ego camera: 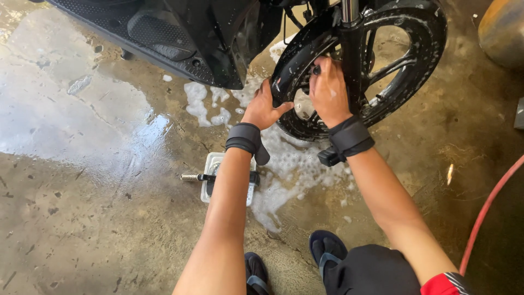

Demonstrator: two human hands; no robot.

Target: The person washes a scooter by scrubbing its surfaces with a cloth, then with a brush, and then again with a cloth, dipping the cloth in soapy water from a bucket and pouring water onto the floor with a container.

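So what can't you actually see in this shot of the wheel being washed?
- Right hand: fingers tucked behind the mudguard, so any cloth or sponge is hidden.
- Left hand: fingertips hidden by the wheel.
- Scooter body: cut off by the top edge.
- Red hose: both ends out of frame.

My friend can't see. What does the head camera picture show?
Two bare hands work on a soapy black motorbike front wheel: the left hand grips the tyre's edge, the right hand presses near the hub. Foam spreads over the wet concrete floor.
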